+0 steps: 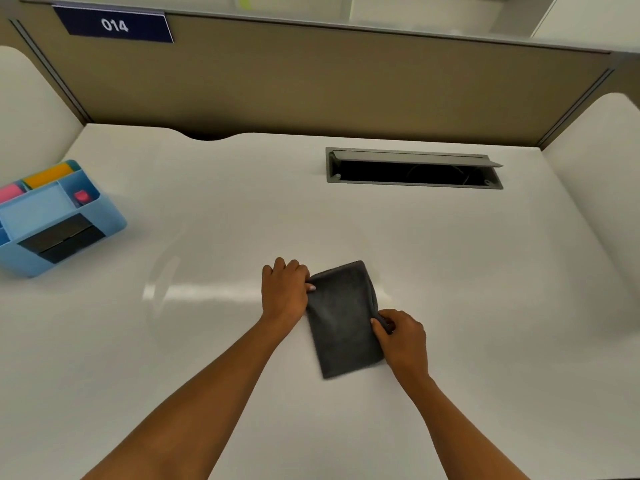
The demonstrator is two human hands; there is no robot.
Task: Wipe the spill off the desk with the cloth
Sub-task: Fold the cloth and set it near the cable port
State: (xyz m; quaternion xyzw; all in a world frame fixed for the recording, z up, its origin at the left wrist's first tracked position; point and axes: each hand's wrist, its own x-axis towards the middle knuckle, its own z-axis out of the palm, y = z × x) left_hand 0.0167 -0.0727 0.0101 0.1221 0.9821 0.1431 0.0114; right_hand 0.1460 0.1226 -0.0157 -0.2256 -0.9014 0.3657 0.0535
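A: Two hands on one cloth [343,320], head view. It's a dark grey folded rectangle flat on the white bench [450,271], long axis running away from the person, tipped slightly left at the far end.

B: And the grips?

A: Left hand [285,292] pinches the far-left corner, fingers curled on the edge. Right hand [401,336] is closed on the right edge, midway down. So the cloth lies between them, both touching it, neither nearer.

B: The spill?

A: A faint wet sheen [194,291] runs left of the left hand; I judge that's the spot, so the wipe goes leftward.

B: Anything else?

A: One blue organiser [59,220] far left, one open cable hatch [414,169] far right, one label [114,25] reading 014.
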